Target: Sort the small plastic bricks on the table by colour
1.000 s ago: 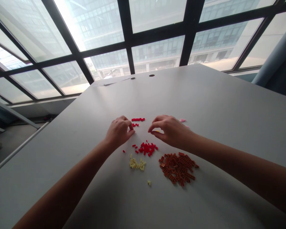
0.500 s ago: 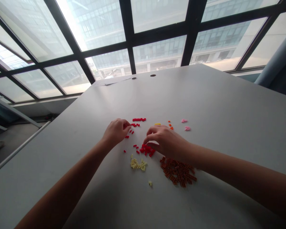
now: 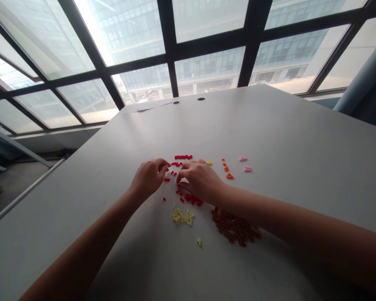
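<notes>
Several red bricks point(image 3: 192, 200) lie by your left hand point(image 3: 148, 177) and right hand point(image 3: 199, 177), apart from brown bricks point(image 3: 235, 229), likely keeping colours distinct; both hands' fingertips nearly meet, any grip too small to tell.

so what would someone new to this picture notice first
Probably the left hand and right hand, close together near the middle of the white table, with small red bricks around them. Nearer the camera, the brown pile stands out, with a pale yellow cluster to its left. Beyond the table, big dark-framed windows fill the top of the view.
</notes>
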{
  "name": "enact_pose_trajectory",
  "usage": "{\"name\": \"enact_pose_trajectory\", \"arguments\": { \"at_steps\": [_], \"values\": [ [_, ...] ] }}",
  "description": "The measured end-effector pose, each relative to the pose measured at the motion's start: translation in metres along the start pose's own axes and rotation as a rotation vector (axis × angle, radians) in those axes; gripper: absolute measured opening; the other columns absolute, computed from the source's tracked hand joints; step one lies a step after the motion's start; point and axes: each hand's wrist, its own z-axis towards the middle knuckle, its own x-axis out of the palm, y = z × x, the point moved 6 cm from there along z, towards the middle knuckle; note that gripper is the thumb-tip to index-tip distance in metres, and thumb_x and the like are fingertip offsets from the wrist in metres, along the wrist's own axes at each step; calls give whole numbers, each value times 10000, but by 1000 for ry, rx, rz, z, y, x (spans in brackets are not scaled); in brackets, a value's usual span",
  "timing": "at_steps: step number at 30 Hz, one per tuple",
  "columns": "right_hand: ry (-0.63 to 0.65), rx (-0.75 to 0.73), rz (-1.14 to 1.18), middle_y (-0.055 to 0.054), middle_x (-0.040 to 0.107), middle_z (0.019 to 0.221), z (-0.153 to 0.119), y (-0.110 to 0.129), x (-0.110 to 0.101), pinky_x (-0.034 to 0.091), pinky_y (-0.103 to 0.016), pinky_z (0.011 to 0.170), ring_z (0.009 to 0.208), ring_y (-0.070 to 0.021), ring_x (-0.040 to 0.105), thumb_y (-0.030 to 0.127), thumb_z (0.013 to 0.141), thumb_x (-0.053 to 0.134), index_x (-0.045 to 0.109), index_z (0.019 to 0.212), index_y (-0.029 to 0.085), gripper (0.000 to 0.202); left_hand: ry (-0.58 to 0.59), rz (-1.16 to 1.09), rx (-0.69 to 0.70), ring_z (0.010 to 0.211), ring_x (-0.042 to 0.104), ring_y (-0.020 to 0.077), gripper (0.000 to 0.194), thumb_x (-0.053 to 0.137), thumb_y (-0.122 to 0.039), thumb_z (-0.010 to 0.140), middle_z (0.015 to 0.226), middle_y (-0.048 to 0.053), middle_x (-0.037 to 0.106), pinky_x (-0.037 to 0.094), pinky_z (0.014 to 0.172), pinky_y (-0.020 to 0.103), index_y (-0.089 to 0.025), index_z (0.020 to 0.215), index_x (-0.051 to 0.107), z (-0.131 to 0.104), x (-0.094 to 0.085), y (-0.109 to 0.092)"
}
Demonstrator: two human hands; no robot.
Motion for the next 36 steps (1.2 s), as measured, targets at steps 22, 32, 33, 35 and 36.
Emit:
{"name": "enact_pose_trajectory", "arguments": {
  "at_steps": [22, 32, 33, 35, 36],
  "values": [
    [10, 181, 26, -58, 747, 890, 12, 7, 4, 306, -368, 817, 850, -207, 643, 260, 866, 568, 745, 905, 231, 183, -38, -151, 113, 740, 665, 171, 184, 545, -214, 787, 840, 26, 732, 510, 671, 278, -198, 883, 701, -28, -2, 12],
    [-5, 179, 60, -41, 744, 888, 5, 3, 6, 272, -359, 794, 901, -209, 633, 251, 847, 585, 726, 896, 227, 151, -41, -127, 127, 730, 665, 163, 184, 557, -154, 752, 847, 19, 730, 522, 723, 295, -196, 869, 693, -28, -4, 11],
    [-1, 179, 56, -42, 742, 884, 5, 3, 5, 269, -358, 788, 902, -209, 630, 256, 849, 586, 726, 879, 223, 147, -44, -120, 132, 728, 663, 163, 184, 560, -146, 747, 841, 18, 728, 523, 740, 301, -196, 864, 692, -28, -4, 11],
    [8, 181, 48, -41, 736, 880, 5, 3, 3, 262, -353, 778, 903, -205, 623, 254, 850, 588, 723, 859, 216, 141, -50, -114, 137, 726, 661, 162, 185, 562, -136, 740, 830, 16, 723, 524, 761, 307, -199, 856, 692, -28, -3, 12],
    [14, 182, 44, -40, 732, 883, 4, 3, 2, 259, -351, 773, 900, -203, 620, 248, 849, 591, 722, 854, 216, 135, -53, -113, 136, 727, 659, 161, 187, 562, -133, 739, 828, 15, 720, 524, 762, 307, -200, 854, 693, -28, -2, 12]
  ]
}}
